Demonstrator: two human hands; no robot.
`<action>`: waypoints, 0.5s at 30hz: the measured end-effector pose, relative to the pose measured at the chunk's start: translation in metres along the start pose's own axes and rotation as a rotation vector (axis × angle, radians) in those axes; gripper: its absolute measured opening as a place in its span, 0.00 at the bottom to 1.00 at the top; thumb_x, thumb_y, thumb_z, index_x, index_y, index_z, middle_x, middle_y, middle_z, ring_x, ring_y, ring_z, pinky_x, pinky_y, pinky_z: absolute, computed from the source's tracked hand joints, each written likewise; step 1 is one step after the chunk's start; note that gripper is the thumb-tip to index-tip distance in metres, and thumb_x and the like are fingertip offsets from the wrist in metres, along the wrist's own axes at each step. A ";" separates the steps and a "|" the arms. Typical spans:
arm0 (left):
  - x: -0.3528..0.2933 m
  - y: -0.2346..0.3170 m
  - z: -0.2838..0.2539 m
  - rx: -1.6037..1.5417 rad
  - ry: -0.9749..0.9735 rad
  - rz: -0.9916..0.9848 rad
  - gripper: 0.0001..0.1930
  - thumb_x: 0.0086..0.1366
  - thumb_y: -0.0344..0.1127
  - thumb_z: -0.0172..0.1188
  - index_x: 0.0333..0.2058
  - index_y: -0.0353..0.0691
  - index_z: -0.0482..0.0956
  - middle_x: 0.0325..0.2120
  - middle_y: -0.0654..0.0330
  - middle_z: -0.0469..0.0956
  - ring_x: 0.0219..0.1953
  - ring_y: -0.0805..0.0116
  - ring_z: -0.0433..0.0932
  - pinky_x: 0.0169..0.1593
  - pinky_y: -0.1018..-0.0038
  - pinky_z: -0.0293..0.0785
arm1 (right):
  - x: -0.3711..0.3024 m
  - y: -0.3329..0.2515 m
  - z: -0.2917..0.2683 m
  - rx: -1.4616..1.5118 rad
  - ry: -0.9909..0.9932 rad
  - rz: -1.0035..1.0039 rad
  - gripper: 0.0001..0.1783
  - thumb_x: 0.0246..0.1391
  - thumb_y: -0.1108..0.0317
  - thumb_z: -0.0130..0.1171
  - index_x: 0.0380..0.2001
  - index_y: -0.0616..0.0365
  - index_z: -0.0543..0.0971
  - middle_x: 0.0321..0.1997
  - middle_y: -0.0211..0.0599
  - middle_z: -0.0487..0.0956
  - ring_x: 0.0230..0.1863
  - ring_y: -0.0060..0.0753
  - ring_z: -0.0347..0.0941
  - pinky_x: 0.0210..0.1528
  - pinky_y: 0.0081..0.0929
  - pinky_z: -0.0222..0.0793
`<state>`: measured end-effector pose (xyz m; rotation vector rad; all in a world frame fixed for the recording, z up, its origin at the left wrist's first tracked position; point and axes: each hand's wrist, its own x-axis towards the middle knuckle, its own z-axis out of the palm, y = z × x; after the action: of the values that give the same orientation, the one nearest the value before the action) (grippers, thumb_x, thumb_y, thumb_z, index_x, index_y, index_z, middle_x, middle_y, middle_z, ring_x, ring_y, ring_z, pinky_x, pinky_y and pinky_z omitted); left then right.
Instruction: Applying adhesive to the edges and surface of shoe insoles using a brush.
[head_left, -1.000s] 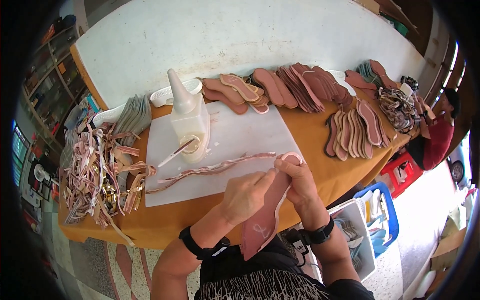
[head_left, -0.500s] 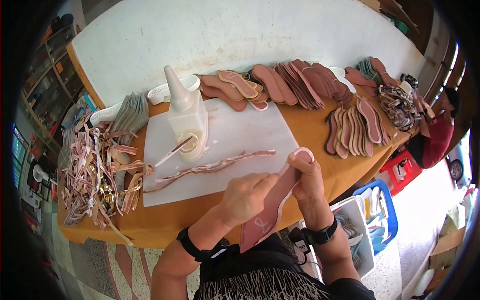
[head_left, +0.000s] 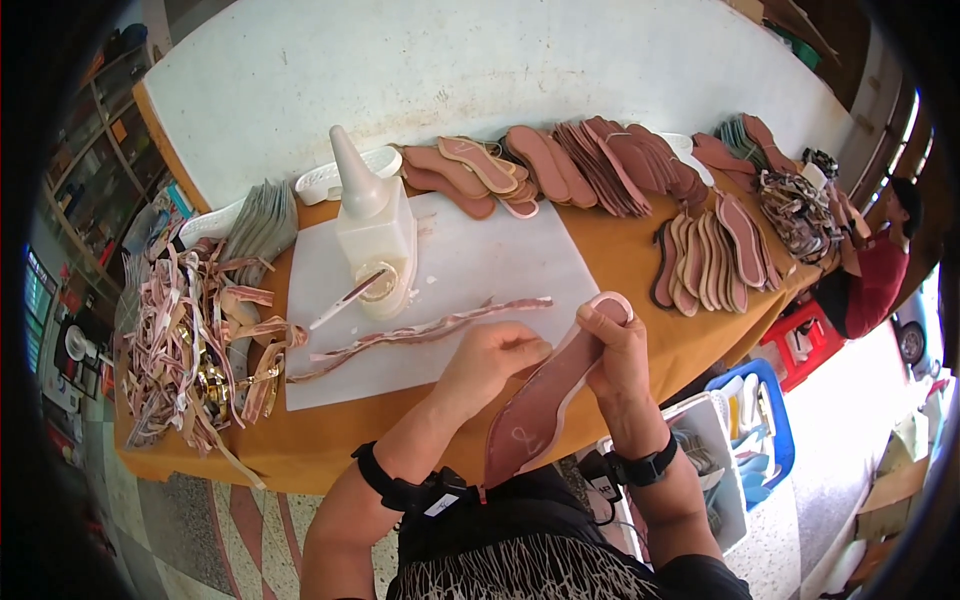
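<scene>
A reddish-brown shoe insole (head_left: pixel 535 413) with a pale rim at its upper end hangs slanting over the table's front edge. My right hand (head_left: pixel 622 352) is closed on its narrow upper end, thumb on the face. At the insole's left edge, my left hand (head_left: pixel 492 362) has its fingers curled in a pinch; what they hold, if anything, is hidden. Behind my left hand, a long twisted pinkish strip (head_left: pixel 430 328) lies across the white board (head_left: pixel 480 240). On that board stands a cream pot with a tall cone (head_left: pixel 365 190), a brush (head_left: pixel 345 302) resting on its spout-like opening.
A heap of pink and gold straps (head_left: pixel 190 350) covers the table's left end. Stacks of brown insoles (head_left: pixel 600 165) line the back, with more bundles (head_left: pixel 710 255) at the right. Crates with soles (head_left: pixel 765 430) stand below right. Another person (head_left: pixel 880 260) sits at the far right.
My left hand has drawn back from the insole's face to its left edge. The insole's lower end has swung slightly, while my right hand keeps its hold.
</scene>
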<state>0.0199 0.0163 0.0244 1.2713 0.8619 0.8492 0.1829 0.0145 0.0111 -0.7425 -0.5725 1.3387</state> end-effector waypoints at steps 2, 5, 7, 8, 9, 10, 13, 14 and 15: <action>0.004 -0.003 0.003 -0.092 0.010 -0.020 0.07 0.57 0.30 0.57 0.31 0.31 0.77 0.24 0.63 0.75 0.28 0.76 0.73 0.35 0.80 0.69 | -0.001 0.000 0.002 -0.005 -0.009 -0.009 0.08 0.41 0.78 0.60 0.28 0.61 0.74 0.26 0.32 0.75 0.26 0.24 0.71 0.29 0.22 0.68; 0.008 -0.008 0.004 -0.138 -0.016 -0.037 0.07 0.56 0.31 0.57 0.28 0.32 0.76 0.23 0.64 0.74 0.26 0.77 0.71 0.33 0.81 0.68 | -0.001 0.001 0.003 -0.021 -0.017 -0.002 0.07 0.41 0.79 0.60 0.27 0.61 0.74 0.26 0.31 0.75 0.26 0.23 0.71 0.28 0.20 0.67; 0.010 -0.010 0.005 -0.096 -0.046 -0.019 0.06 0.56 0.32 0.57 0.27 0.33 0.76 0.23 0.65 0.74 0.25 0.78 0.70 0.31 0.81 0.67 | -0.001 0.000 0.003 -0.092 -0.016 0.021 0.07 0.41 0.79 0.60 0.27 0.61 0.74 0.26 0.32 0.75 0.25 0.23 0.71 0.27 0.19 0.67; 0.010 -0.011 0.005 -0.102 -0.060 -0.023 0.06 0.56 0.31 0.57 0.27 0.34 0.76 0.23 0.66 0.73 0.24 0.79 0.69 0.30 0.82 0.65 | -0.001 0.000 0.003 -0.084 -0.059 0.000 0.07 0.41 0.79 0.60 0.27 0.61 0.74 0.26 0.32 0.75 0.25 0.23 0.71 0.27 0.19 0.67; 0.011 -0.011 0.005 -0.096 -0.071 -0.039 0.06 0.56 0.31 0.58 0.27 0.35 0.75 0.22 0.66 0.72 0.24 0.80 0.68 0.28 0.83 0.64 | 0.000 -0.001 0.004 -0.084 -0.089 0.018 0.07 0.41 0.80 0.59 0.27 0.61 0.74 0.25 0.31 0.75 0.25 0.22 0.70 0.27 0.19 0.67; 0.011 -0.011 0.004 -0.107 -0.074 -0.027 0.06 0.56 0.31 0.58 0.27 0.35 0.75 0.22 0.66 0.72 0.24 0.80 0.68 0.28 0.83 0.64 | 0.002 -0.002 0.004 -0.088 -0.089 0.056 0.07 0.41 0.80 0.59 0.26 0.61 0.74 0.25 0.31 0.75 0.24 0.22 0.70 0.27 0.19 0.67; 0.009 -0.010 0.002 -0.208 -0.105 -0.110 0.07 0.56 0.32 0.57 0.29 0.34 0.74 0.22 0.65 0.71 0.25 0.77 0.68 0.30 0.82 0.64 | 0.006 -0.007 0.003 -0.075 -0.164 0.090 0.06 0.41 0.79 0.60 0.25 0.61 0.75 0.24 0.30 0.75 0.24 0.21 0.70 0.26 0.19 0.67; 0.008 -0.010 0.002 -0.222 -0.101 -0.118 0.07 0.55 0.31 0.58 0.30 0.34 0.74 0.23 0.65 0.71 0.26 0.77 0.68 0.30 0.82 0.64 | 0.007 -0.007 0.003 -0.093 -0.141 0.089 0.06 0.41 0.79 0.60 0.25 0.61 0.75 0.24 0.30 0.75 0.24 0.21 0.70 0.26 0.19 0.67; 0.008 -0.010 0.001 -0.225 -0.088 -0.124 0.07 0.55 0.30 0.58 0.31 0.34 0.73 0.23 0.65 0.71 0.27 0.77 0.69 0.31 0.82 0.64 | 0.008 -0.007 0.003 -0.080 -0.149 0.086 0.06 0.41 0.79 0.60 0.25 0.61 0.75 0.24 0.30 0.75 0.23 0.22 0.70 0.27 0.19 0.67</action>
<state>0.0248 0.0216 0.0139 1.0402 0.7450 0.7635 0.1864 0.0223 0.0179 -0.7432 -0.7236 1.4661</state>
